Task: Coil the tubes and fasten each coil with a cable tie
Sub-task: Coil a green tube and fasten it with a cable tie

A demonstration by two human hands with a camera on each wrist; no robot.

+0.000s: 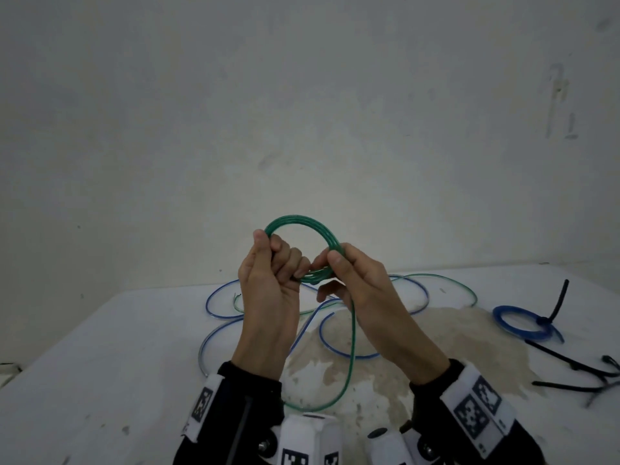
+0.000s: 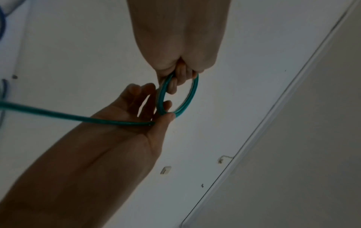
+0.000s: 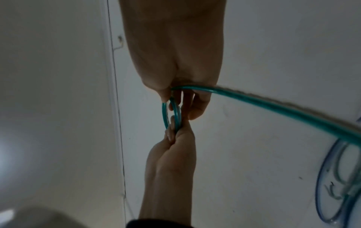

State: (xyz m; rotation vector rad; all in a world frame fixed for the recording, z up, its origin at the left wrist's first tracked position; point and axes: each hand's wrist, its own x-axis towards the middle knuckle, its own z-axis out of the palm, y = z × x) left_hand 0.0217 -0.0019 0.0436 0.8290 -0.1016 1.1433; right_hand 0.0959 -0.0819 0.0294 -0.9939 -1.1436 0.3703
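Observation:
A green tube coil (image 1: 302, 219) is held upright in the air above the table. My left hand (image 1: 268, 250) grips its left side, fingers curled round the loops (image 2: 193, 92). My right hand (image 1: 330, 260) pinches the coil's right side between thumb and forefinger (image 2: 168, 114). The tube's loose green tail (image 1: 352, 347) drops from the right hand and curves back towards my wrists; it crosses the right wrist view (image 3: 273, 108). A blue coil (image 1: 516, 327) lies at the right with a black cable tie (image 1: 553, 310) round it.
Loose blue tubes (image 1: 335, 350) and a pale green tube (image 1: 453, 280) sprawl in loops on the white table (image 1: 100, 364) under my hands. Several black cable ties (image 1: 577, 367) lie near the right edge. A bare wall stands behind the table.

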